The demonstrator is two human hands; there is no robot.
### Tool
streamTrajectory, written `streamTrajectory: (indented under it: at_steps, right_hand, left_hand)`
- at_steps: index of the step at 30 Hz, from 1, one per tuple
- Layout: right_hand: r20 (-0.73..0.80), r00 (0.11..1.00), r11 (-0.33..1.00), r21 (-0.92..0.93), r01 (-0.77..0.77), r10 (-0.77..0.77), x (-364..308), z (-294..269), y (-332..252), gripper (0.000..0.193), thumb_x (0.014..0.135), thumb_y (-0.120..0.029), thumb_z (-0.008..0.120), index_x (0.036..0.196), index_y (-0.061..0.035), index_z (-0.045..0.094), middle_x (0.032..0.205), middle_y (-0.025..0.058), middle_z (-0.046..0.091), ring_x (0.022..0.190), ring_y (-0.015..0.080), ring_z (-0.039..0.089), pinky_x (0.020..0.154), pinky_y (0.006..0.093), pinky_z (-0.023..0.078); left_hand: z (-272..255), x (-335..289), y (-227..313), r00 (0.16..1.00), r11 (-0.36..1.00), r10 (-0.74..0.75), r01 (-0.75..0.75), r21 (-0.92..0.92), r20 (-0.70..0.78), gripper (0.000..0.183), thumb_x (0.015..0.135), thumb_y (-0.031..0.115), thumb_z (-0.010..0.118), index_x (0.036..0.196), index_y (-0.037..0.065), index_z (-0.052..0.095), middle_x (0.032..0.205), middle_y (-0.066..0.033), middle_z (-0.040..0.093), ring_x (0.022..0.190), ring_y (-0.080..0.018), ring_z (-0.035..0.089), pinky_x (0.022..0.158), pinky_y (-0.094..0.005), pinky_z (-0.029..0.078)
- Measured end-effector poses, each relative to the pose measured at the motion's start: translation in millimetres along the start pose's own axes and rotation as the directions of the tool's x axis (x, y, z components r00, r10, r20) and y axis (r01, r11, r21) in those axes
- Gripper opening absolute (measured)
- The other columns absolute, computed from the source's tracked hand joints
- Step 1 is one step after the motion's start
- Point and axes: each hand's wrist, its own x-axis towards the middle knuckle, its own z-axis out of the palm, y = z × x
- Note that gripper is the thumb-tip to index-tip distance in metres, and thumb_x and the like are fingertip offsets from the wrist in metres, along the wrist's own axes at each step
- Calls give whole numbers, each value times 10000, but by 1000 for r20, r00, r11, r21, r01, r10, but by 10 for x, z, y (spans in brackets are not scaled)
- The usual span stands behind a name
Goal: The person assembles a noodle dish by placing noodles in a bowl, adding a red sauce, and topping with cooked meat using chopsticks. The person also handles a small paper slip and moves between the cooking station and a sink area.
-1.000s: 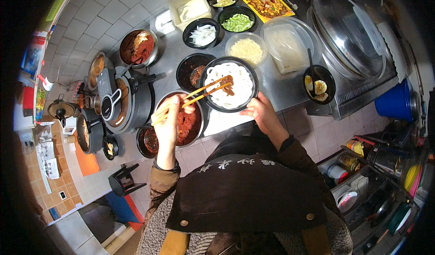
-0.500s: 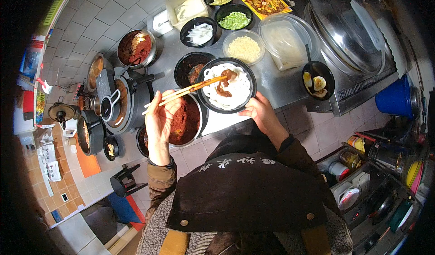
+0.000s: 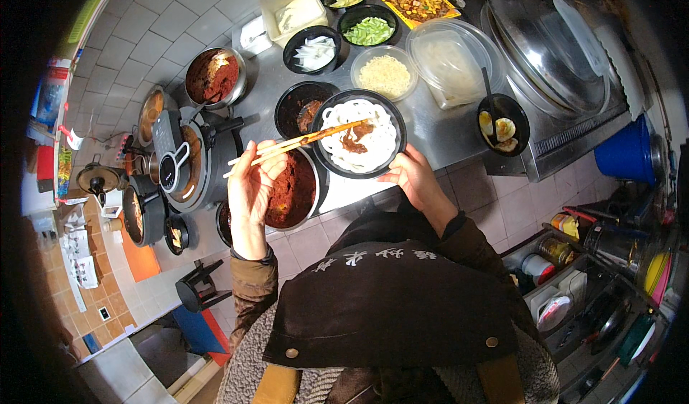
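Observation:
My left hand (image 3: 251, 192) is closed on a pair of wooden chopsticks (image 3: 298, 142), their tips browned with sauce. The tips point over a round black bowl (image 3: 401, 117) of thick white noodles (image 3: 346, 119). A smear of brown sauce (image 3: 354, 143) lies on the noodles, just under the tips. Fingers of my right hand (image 3: 416, 178) grip the bowl's near right rim. Below the chopsticks, partly behind my left hand, stands a metal pot of red-brown paste (image 3: 294, 192). Another black bowl (image 3: 288, 106) with dark sauce sits behind the noodle bowl's left side.
Farther back are a tub of pale yellow shreds (image 3: 385, 74), bowls of green pieces (image 3: 369, 31) and white slices (image 3: 313, 51), and a lidded clear container (image 3: 451, 67). At right, a small black pan (image 3: 506, 142) holds egg halves. Cookers (image 3: 194, 160) crowd the left.
The chopstick tips have shifted slightly right across the noodles. The brown lump that was at the tips now lies lower and flatter on the noodles. My right hand keeps its grip.

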Motion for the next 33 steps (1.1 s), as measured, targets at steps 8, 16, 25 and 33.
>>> streamTrajectory:
  at_steps: [8,16,25,33]
  right_hand:
    - [-5,1000,999,52,7,-7,-23,-6,-6,290,885,-70,456,1162,10,491,1049,130,620,864,200,655,739,359,580]
    - [-14,1000,999,46,-14,15,-20,33,-45,315,885,-80,463,1186,12,477,1075,149,632,906,241,667,756,371,572]
    - [-51,997,995,72,69,-66,-71,-174,-42,389,849,-92,489,1213,41,455,1109,162,609,940,267,658,807,373,570]
    - [-152,988,999,42,24,-17,-111,-348,-19,321,837,-53,477,1150,14,495,995,128,607,842,221,641,754,360,575]
  left_hand:
    - [-2,-80,-59,976,920,212,-219,324,56,301,996,207,487,1056,-69,592,932,-164,671,765,-214,683,741,-290,569]
    - [39,-101,-213,948,756,284,-313,575,143,232,969,121,546,1026,-82,642,883,-138,680,734,-184,667,716,-286,556]
    - [-629,245,211,851,730,522,-411,547,-58,234,954,160,581,1063,-38,642,896,-104,677,757,-142,647,737,-253,522]
    - [-1163,1062,-573,929,716,346,-170,677,-133,261,979,202,538,1010,-26,661,784,-73,684,667,-139,669,545,-222,490]
